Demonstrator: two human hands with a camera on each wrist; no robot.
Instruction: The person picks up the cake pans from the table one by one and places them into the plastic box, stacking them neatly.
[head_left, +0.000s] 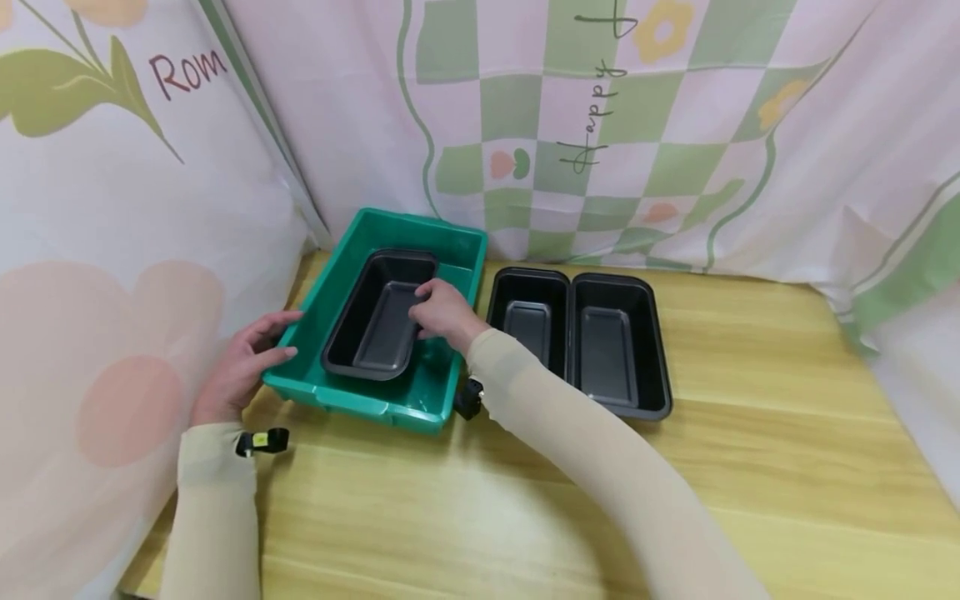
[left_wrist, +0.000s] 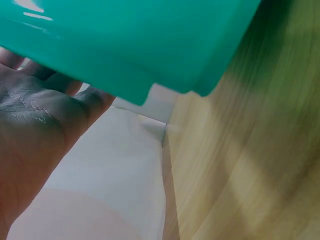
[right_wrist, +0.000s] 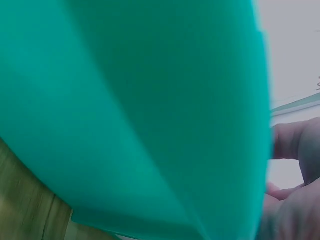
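Observation:
A black loaf pan (head_left: 386, 325) lies inside a green plastic bin (head_left: 352, 396), tilted a little within its walls. My right hand (head_left: 447, 315) reaches over the bin's right side and pinches the pan's right rim. In the right wrist view the bin's wall (right_wrist: 150, 115) hides the pan, and part of the right hand (right_wrist: 297, 175) shows past its edge. My left hand (head_left: 236, 367) is at the bin's left side, thumb and fingertips at the rim. From the left wrist, the palm of that hand (left_wrist: 35, 115) faces the bin's outer wall (left_wrist: 125, 50).
Two more black loaf pans, a left one (head_left: 528, 321) and a right one (head_left: 618, 350), stand side by side right of the bin on the wooden table (head_left: 787, 433). A printed curtain (head_left: 600, 192) hangs behind the table, another cloth (head_left: 150, 275) along the left.

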